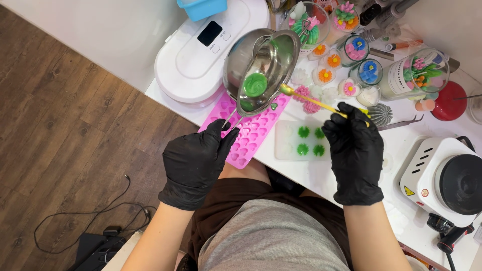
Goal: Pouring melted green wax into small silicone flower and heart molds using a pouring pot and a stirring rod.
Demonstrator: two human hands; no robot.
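A steel pouring pot with green wax is held tilted over a pink mould at the centre of the frame.

The steel pouring pot (261, 68) is gripped by its thin wire handle in the black-gloved left hand (195, 163), whose fingers are pinched together around the handle at lower centre. A pool of green wax (255, 84) is seen inside the pot, near its lower wall. A slim yellow spoon (314, 103) is pinched between the fingertips of the black-gloved right hand (355, 158), right of centre; its bowl is set just beside the pot's spout. Beneath the pot the pink heart mould (253, 135) is laid, and beside it a clear mould (301, 141) with green pieces. A white hotplate (447, 180) is placed at the right edge.
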